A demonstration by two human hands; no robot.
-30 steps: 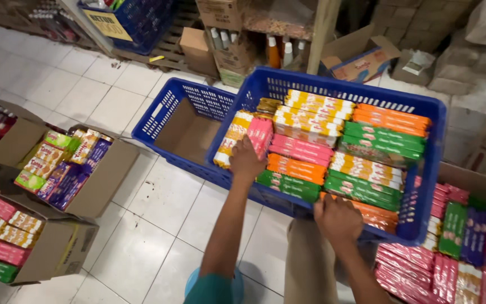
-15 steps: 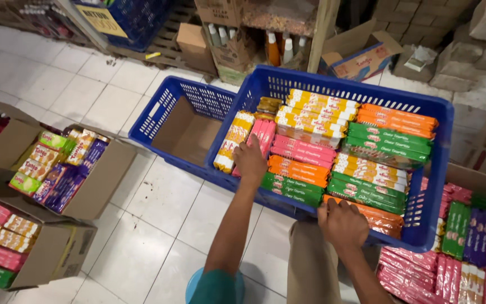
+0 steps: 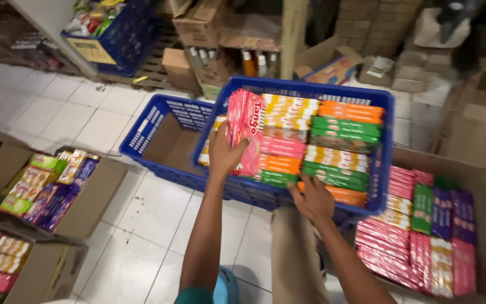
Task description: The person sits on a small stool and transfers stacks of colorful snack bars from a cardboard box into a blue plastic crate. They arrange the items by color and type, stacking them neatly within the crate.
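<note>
The left hand (image 3: 226, 155) pinches upright pink wafer packs (image 3: 244, 130) in a one-sided grip at the blue crate's (image 3: 379, 169) nine o'clock edge, the right hand (image 3: 312, 201) pressing the near rim, so they may fan out and spill.

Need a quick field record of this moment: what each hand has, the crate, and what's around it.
Left hand: lifts pink snack packs on edge, over the crate's left end
Right hand: on the near rim, touching an orange pack
Crate: blue plastic crate, packed with rows of pink, orange, green and yellow packs
Beside it: second blue crate, cardboard-lined
Right: open carton of packs
Left: cartons of mixed packs
Floor: white tiles
</note>
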